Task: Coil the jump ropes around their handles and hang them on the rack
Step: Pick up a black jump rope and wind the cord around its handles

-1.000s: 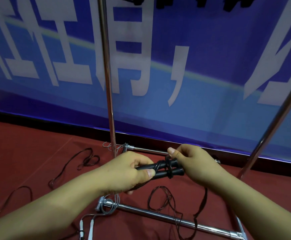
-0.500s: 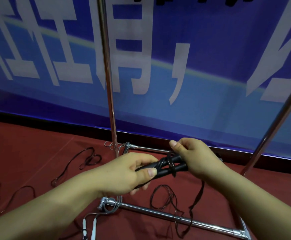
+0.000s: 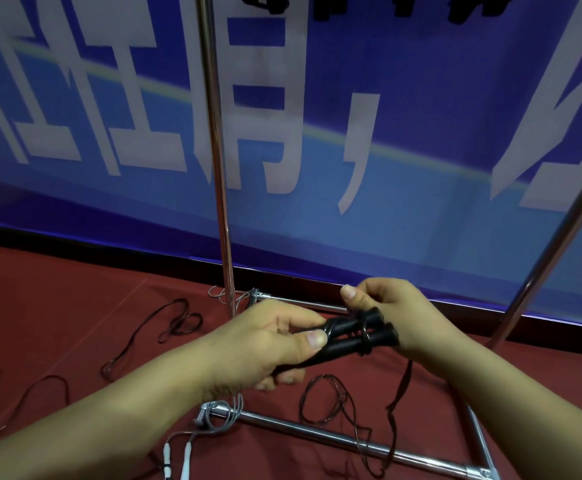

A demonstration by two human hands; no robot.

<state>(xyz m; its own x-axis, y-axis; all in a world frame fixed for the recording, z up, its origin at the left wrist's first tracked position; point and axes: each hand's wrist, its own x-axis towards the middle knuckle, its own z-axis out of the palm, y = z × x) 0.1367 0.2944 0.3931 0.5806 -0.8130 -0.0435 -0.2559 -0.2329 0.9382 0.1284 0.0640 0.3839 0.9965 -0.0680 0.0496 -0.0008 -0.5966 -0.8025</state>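
Observation:
Two black jump rope handles [image 3: 352, 332] lie side by side, pointing up to the right. My left hand [image 3: 265, 344] grips their lower ends, thumb pressed on top. A few turns of thin dark rope circle the handles near their upper ends. My right hand [image 3: 393, 310] holds the rope beside those ends, fingers curled. The loose rope [image 3: 400, 386] hangs down from my right hand to the red floor. Both hands are in front of the metal rack, whose left pole [image 3: 218, 168] rises just behind them. Dark coiled ropes [image 3: 320, 8] hang at the top edge.
The rack's base bars [image 3: 317, 433] lie on the red carpet below my hands, and a slanted right pole [image 3: 552, 251] rises at the right. More dark ropes [image 3: 175, 322] lie loose on the carpet at the left. A grey cable with white plugs [image 3: 185, 452] sits by the base.
My right hand has lifted slightly and carried the rope around the handles' upper ends. The handles tilt a bit more upward. My left hand keeps its grip.

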